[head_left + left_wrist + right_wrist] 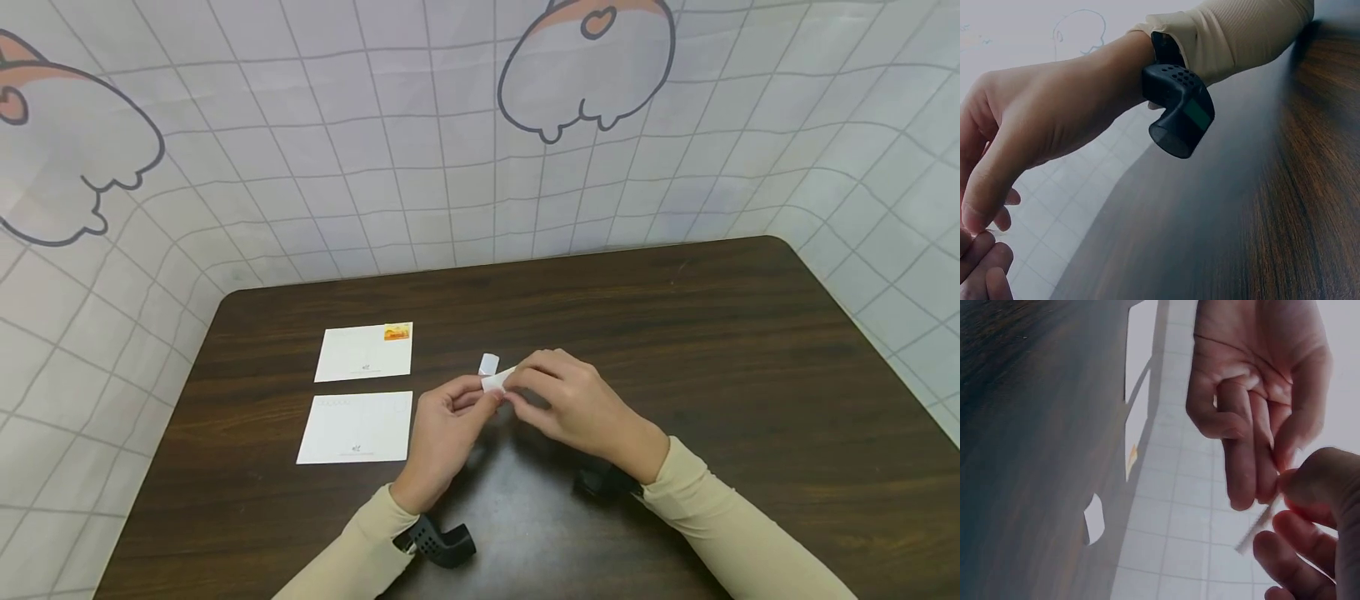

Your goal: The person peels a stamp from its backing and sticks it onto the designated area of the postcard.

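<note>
Over the middle of the table, my left hand (pixel 444 435) and my right hand (pixel 581 406) meet at a small white paper slip (pixel 493 382). Left thumb and fingers pinch one end; the right thumb and fingertips grip the other. Seen edge-on in the right wrist view, the slip (pixel 1252 532) has a finely toothed edge, and fingers hide part of it. Just beyond the left fingertips lies a curled white paper piece (pixel 488 364) on the tabletop. In the left wrist view the left hand (pixel 1041 119) covers nearly all of the slip.
Left of the hands lie two white cards on the dark wooden table (pixel 712 333). The farther card (pixel 352 354) bears an orange-yellow stamp (pixel 397 332) at its upper right corner; the nearer card (pixel 356 429) has none. A grid-patterned white curtain (pixel 450 167) surrounds the table.
</note>
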`<state>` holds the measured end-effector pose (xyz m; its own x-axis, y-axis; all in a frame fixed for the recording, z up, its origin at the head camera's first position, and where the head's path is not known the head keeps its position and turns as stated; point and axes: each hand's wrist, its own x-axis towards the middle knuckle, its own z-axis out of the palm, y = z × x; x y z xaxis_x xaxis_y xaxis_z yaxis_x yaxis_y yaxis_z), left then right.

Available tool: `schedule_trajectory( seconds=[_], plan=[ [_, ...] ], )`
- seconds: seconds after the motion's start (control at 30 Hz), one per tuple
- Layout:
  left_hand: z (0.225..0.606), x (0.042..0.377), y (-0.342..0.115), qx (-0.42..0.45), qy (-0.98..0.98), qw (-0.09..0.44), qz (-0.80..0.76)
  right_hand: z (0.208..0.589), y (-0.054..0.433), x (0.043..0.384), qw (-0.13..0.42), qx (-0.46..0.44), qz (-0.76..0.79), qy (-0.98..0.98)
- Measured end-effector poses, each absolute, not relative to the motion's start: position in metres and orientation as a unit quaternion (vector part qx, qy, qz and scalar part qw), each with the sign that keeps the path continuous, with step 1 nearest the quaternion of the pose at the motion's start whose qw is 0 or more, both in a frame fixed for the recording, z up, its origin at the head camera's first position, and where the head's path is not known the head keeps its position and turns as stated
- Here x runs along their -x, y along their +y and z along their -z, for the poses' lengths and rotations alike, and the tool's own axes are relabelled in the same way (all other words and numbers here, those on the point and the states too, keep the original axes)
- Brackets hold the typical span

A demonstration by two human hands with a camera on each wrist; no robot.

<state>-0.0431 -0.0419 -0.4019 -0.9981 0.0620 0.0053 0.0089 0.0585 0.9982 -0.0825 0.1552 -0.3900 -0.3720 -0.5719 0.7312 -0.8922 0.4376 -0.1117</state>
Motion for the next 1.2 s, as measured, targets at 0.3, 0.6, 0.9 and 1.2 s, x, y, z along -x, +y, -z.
schedule_trajectory(
  seconds=[0.3,0.6,0.9,1.2],
  plan=[
    [0.4040,0.0441,-0.0404,-0.027,0.727,0.023,-0.686,0.3907,0.1547,0.0835,0.340,-0.461,-0.236,-0.785],
    [0.4060,0.0443,-0.0396,-0.042,0.733,0.023,-0.678,0.3918,0.1529,0.0828,0.339,-0.438,-0.253,-0.793],
    [0.4060,0.0444,-0.0385,-0.034,0.734,0.011,-0.679,0.3932,0.1532,0.0827,0.331,-0.416,-0.268,-0.803],
    [0.4056,0.0438,-0.0393,-0.028,0.736,0.010,-0.677,0.3924,0.1558,0.0824,0.304,-0.381,-0.325,-0.810]
  ],
)
